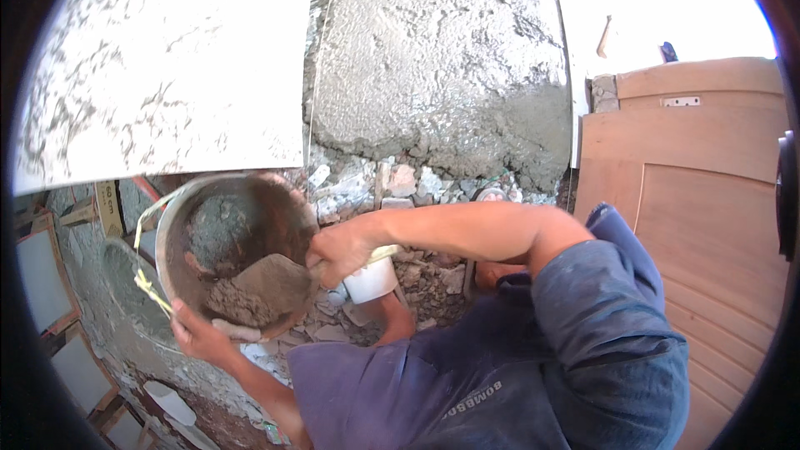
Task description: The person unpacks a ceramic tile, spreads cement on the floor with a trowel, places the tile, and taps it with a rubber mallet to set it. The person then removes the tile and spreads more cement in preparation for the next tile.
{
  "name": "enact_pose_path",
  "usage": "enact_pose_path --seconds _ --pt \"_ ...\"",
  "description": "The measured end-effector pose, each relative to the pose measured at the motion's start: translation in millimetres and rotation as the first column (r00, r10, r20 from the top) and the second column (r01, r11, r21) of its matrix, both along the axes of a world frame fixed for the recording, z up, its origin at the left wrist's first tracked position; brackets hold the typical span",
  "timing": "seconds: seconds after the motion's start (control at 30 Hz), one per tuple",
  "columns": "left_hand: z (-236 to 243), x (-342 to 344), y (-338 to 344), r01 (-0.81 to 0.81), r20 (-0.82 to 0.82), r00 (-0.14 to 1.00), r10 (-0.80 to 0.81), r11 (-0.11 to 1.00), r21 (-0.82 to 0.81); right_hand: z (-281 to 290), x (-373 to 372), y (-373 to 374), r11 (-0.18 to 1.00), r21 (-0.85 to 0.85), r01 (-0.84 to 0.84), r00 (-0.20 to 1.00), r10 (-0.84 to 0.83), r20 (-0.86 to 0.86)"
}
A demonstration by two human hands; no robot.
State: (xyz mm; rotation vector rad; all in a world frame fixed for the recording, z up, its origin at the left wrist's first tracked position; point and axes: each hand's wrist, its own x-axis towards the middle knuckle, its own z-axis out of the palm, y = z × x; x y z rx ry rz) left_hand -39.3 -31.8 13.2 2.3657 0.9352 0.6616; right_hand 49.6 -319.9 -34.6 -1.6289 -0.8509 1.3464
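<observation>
A round mortar bucket [171,242] tilts toward me at the left, with grey wet mortar [221,229] stuck inside it. My left hand [200,335] is closed on its near-left rim. My right hand [343,248] grips a trowel by its pale yellowish handle [383,255], on the bucket's right side. The trowel's blade [279,282] reaches down into the bucket and lies against a heap of brownish-grey mortar [237,302]. A pale yellow strap or cord handle [143,221] hangs on the bucket's left side.
A rough, wet-mortared surface [442,58] and a bright, glaring panel [167,67] stand ahead. Broken rubble [429,279] covers the ground between. A white object [372,280] sits by my lower leg. A wooden door panel [700,200] is at right; framed panes [46,275] are at left.
</observation>
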Motion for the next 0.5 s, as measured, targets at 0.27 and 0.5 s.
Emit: enact_pose_path --seconds 0.27,0.5 --pt "-5 -2 23 -0.068 -0.011 0.998 0.068 0.992 -0.101 77 29 -207 0.95 -0.24 0.201 0.968 -0.23 -0.1" --pt "-7 -7 31 -0.077 0.004 0.997 0.079 0.983 -0.168 29 93 -292 0.513 -0.504 0.695 0.64 -0.122 0.758"
